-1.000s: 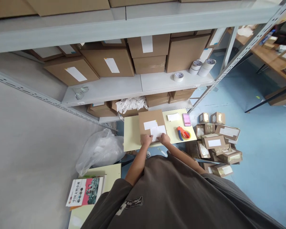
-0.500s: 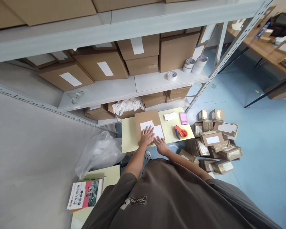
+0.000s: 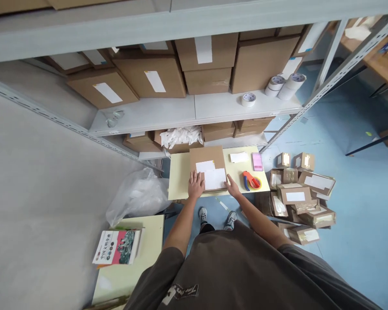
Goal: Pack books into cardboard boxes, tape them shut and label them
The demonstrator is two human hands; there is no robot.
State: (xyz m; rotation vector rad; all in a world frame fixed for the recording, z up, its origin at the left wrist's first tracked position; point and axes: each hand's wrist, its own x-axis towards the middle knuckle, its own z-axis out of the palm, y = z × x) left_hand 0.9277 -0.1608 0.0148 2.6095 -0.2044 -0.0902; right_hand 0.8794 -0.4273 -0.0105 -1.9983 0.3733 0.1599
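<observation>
Left hand [image 3: 196, 186] and right hand [image 3: 232, 187] on a cardboard box [image 3: 208, 154]

The box lies on the pale table [image 3: 180, 174] at the centre of the frame, a white label [image 3: 204, 165] and a white sheet [image 3: 215, 179] on its top. The left hand is open, fingers spread flat on the box's left part. The right hand touches the right edge; whether it grips, I cannot tell. Right of centre lie a tape dispenser [image 3: 250, 179] and white slips [image 3: 239, 157].
</observation>
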